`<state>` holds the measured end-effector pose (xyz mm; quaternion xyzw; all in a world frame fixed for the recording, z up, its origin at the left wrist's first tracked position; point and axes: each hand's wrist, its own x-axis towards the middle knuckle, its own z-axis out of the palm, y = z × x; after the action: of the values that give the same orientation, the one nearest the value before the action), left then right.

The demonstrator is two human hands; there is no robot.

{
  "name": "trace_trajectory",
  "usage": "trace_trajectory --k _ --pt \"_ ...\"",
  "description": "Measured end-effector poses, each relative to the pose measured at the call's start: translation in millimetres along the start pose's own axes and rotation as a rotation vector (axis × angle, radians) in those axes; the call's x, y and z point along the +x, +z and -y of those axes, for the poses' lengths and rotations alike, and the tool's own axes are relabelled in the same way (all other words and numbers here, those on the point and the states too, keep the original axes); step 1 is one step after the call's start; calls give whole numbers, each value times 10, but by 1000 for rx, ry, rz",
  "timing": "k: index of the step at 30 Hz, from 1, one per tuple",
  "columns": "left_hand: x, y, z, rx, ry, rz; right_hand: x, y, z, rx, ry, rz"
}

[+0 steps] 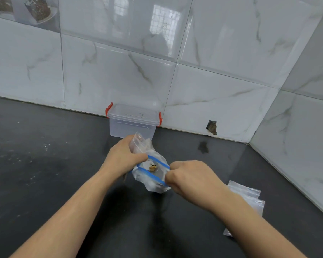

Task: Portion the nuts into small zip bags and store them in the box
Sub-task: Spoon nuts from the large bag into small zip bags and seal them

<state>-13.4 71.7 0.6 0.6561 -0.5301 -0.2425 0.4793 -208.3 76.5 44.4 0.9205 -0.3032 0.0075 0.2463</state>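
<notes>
Both hands hold a clear zip bag [151, 180] with a blue zip strip, above the dark counter. My left hand [123, 157] grips its left side along with a bunched clear bag [140, 144] sticking up behind. My right hand [189, 178] pinches the right end of the blue strip. The bag's mouth is pulled apart, and a yellowish nut [153, 167] shows inside. A clear plastic box [132, 121] with red clips and its lid on stands against the wall, just behind the hands.
A stack of empty clear zip bags [250, 200] lies on the counter [45, 164] to the right, partly under my right forearm. Marble-look tiled walls close the back and right side. A small hole [211, 127] breaks the wall's base.
</notes>
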Motion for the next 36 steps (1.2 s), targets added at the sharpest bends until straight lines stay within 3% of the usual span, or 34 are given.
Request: trace_trajectory --k 5,12,19,23,31,36 --pt "17 15 1 39 -38 25 69 56 46 -30 88 -65" --pt "0 8 -21 90 -20 104 284 383 98 -48 15 -141" --pt "-41 4 -22 -14 -39 199 420 524 148 80 158 -70" --pt "-35 1 1 -39 -54 175 503 534 148 138 277 -7" --pt "-10 -1 44 -64 -43 83 480 541 103 578 670 -49" --pt "-21 -2 35 -90 -38 101 362 596 111 840 771 8"
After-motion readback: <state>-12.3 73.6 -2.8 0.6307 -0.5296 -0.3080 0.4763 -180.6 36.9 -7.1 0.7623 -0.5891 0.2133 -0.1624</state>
